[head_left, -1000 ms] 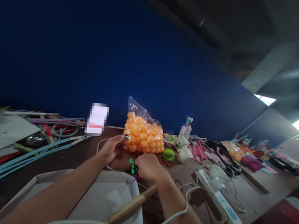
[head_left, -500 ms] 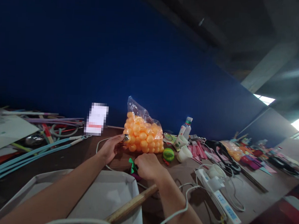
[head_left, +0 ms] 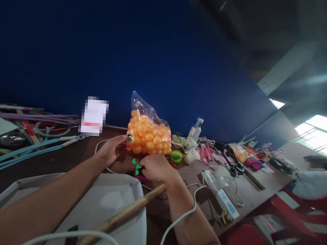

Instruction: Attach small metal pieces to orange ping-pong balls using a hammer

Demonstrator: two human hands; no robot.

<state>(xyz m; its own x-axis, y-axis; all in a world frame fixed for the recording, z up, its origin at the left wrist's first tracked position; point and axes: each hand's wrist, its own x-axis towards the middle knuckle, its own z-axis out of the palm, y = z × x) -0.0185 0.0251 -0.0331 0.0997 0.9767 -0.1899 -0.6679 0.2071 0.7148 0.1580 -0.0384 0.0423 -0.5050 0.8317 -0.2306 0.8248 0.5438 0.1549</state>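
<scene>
My left hand [head_left: 110,151] reaches to the left side of a clear plastic bag [head_left: 149,134] of orange balls, its fingers closed on a small shiny metal ball [head_left: 130,138]. In front of the bag is my right hand [head_left: 157,167], with fingers curled. At its fingertips is a green and purple piece [head_left: 138,168], whose lower part is mostly hidden. A green striped ball [head_left: 176,156] lies just right of the bag, beside a white cup [head_left: 191,156].
A white tray [head_left: 113,193] sits nearest me, crossed by a wooden stick [head_left: 125,215] and a white cable. Blue rods [head_left: 30,150] lie left, near a blurred upright phone-like panel [head_left: 94,116]. Rightward are a bottle [head_left: 196,129], a power strip [head_left: 227,204], red chairs and another person.
The view has swung right, so everything sits further left and higher. Both hands stay by the bag; the green piece shows at a slightly different angle by my right fingertips.
</scene>
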